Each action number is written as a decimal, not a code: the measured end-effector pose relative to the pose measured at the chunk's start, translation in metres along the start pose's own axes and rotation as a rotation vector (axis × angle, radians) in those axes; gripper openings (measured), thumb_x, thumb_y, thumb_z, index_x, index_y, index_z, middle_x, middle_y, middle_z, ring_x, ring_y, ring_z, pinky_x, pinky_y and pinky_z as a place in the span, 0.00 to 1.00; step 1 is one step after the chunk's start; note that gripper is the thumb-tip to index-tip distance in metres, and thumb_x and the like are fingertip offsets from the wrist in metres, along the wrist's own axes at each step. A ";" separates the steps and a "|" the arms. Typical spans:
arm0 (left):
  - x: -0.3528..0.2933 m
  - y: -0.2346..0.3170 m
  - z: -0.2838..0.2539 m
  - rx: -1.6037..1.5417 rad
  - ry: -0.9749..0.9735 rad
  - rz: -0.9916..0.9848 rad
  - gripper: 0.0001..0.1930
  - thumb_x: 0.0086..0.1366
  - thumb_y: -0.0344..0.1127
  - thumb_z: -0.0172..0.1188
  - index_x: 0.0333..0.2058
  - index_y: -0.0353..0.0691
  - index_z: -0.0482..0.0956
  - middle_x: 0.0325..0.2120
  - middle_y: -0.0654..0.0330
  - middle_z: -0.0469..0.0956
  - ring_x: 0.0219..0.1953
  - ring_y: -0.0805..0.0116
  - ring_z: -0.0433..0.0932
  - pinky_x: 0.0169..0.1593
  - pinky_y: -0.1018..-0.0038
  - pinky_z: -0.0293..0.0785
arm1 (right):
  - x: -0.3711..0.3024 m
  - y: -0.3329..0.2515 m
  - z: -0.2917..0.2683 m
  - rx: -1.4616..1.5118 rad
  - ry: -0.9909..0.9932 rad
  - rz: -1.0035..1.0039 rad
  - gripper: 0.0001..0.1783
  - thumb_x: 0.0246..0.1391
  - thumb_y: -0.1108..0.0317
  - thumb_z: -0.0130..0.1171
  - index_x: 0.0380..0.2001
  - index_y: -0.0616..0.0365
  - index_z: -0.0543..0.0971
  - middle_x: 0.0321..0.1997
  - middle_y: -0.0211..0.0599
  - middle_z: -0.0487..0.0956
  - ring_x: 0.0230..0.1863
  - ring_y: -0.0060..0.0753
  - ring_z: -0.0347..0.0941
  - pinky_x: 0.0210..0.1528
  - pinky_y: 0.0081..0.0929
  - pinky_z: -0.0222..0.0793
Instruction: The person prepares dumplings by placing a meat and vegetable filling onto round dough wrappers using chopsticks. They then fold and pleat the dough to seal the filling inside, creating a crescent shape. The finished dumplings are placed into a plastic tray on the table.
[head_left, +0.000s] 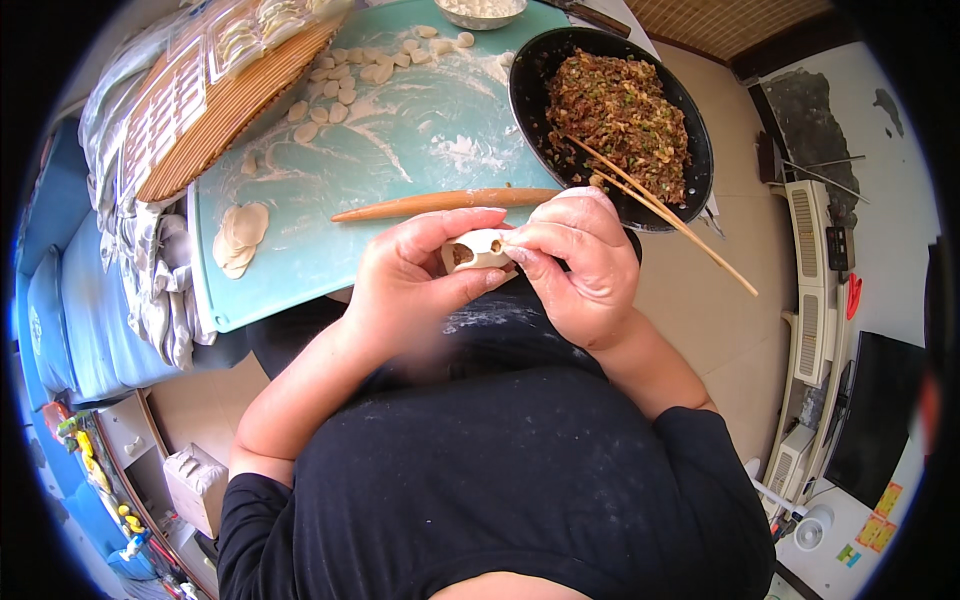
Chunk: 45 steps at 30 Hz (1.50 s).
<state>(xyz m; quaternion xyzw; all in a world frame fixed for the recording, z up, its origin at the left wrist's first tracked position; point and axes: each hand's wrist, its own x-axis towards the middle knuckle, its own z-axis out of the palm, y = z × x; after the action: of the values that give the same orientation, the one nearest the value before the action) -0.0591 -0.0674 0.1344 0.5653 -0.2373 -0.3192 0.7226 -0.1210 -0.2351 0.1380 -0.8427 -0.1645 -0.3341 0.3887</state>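
A partly sealed dumpling (478, 249) is held between my two hands, in front of my body. Brown filling shows through gaps in its white wrapper. My left hand (410, 265) cups it with thumb and fingers. My right hand (578, 262) pinches the wrapper's right edge; flour dusts its fingers. Just beyond the hands lies a wooden rolling pin (440, 203), its right end partly behind my right hand. A black pan (528, 100) of minced filling (625, 120) stands at the far right, with chopsticks (665, 212) resting across its rim.
A floured green board (410, 130) carries small dough pieces (375, 72) at the back and stacked round wrappers (241, 238) at its left edge. A woven tray (215, 120) with dumplings sits at the far left. A metal bowl (480, 17) of flour stands at the back.
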 end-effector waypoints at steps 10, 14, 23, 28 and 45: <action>-0.002 -0.001 -0.001 -0.115 -0.019 -0.048 0.20 0.52 0.21 0.60 0.46 0.32 0.71 0.36 0.62 0.76 0.38 0.80 0.73 0.42 0.82 0.71 | 0.001 0.003 0.000 0.210 -0.104 0.108 0.11 0.41 0.76 0.61 0.33 0.58 0.78 0.36 0.38 0.73 0.38 0.33 0.68 0.42 0.26 0.64; -0.002 0.000 -0.001 -0.055 -0.051 -0.068 0.23 0.52 0.21 0.60 0.48 0.29 0.68 0.39 0.58 0.74 0.41 0.75 0.73 0.45 0.79 0.72 | -0.001 0.002 0.001 0.093 -0.022 0.038 0.09 0.37 0.76 0.61 0.28 0.57 0.79 0.31 0.33 0.75 0.33 0.35 0.68 0.39 0.27 0.63; 0.000 -0.002 -0.003 -0.118 -0.007 -0.102 0.20 0.52 0.22 0.61 0.45 0.32 0.70 0.36 0.63 0.75 0.38 0.80 0.72 0.43 0.82 0.70 | 0.001 0.001 0.008 0.013 0.009 -0.003 0.08 0.37 0.76 0.61 0.26 0.57 0.78 0.30 0.32 0.76 0.32 0.34 0.68 0.38 0.29 0.63; 0.002 -0.006 -0.001 -0.072 -0.027 -0.003 0.24 0.53 0.20 0.59 0.49 0.30 0.65 0.41 0.57 0.73 0.42 0.74 0.73 0.46 0.79 0.70 | -0.007 0.005 0.006 0.004 0.049 0.000 0.08 0.37 0.76 0.61 0.27 0.57 0.78 0.30 0.32 0.75 0.32 0.35 0.68 0.38 0.29 0.63; -0.001 0.002 -0.003 0.627 0.002 0.180 0.28 0.49 0.21 0.60 0.51 0.37 0.67 0.38 0.62 0.76 0.35 0.80 0.73 0.37 0.81 0.71 | 0.004 -0.003 -0.002 0.092 -0.183 0.199 0.12 0.34 0.75 0.64 0.29 0.55 0.81 0.33 0.33 0.73 0.36 0.34 0.66 0.40 0.28 0.63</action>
<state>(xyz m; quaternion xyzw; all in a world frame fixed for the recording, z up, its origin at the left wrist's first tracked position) -0.0573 -0.0647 0.1362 0.7374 -0.3723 -0.1649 0.5389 -0.1203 -0.2346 0.1431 -0.8631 -0.1301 -0.2077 0.4417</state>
